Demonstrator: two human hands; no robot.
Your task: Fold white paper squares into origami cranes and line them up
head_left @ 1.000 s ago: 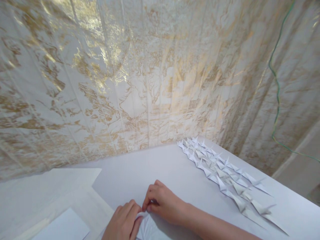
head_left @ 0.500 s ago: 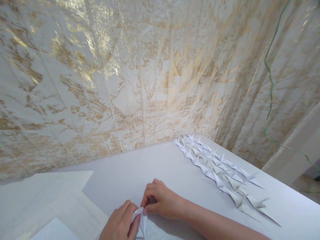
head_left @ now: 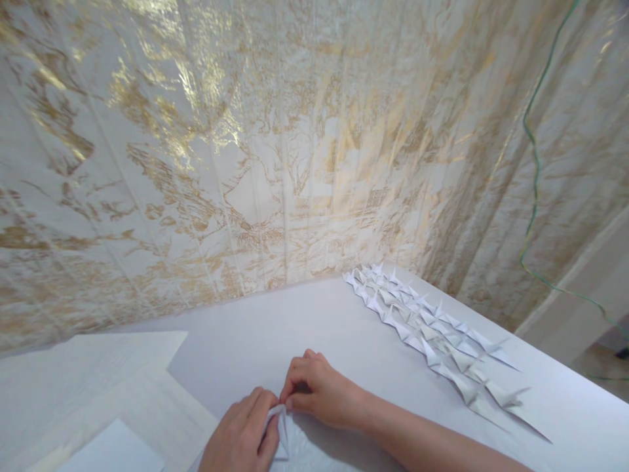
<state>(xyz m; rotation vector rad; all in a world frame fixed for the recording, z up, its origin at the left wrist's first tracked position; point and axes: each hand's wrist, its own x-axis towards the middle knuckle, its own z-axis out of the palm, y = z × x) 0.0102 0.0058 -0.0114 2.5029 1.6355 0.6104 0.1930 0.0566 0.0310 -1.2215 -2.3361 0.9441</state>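
At the bottom centre, my left hand (head_left: 243, 436) and my right hand (head_left: 319, 393) meet over a small white folded paper (head_left: 281, 429) lying on the white table (head_left: 275, 334). The fingers of my left hand are curled and pinch the paper's raised edge. My right hand is closed too, with its fingertips pressed on the paper's top corner. Most of the paper is hidden under both hands or cut off by the lower edge of the view.
Two rows of several finished white folded paper pieces (head_left: 432, 334) run diagonally along the table's right side. White sheets (head_left: 113, 452) lie at the lower left. A gold-patterned cloth (head_left: 275, 144) hangs behind the table, with a green cord (head_left: 533, 170) at the right.
The view has shifted slightly. My left hand has lifted and folded up an edge of the paper, which lay flatter a second ago. My right hand has stayed pinched at the top corner.
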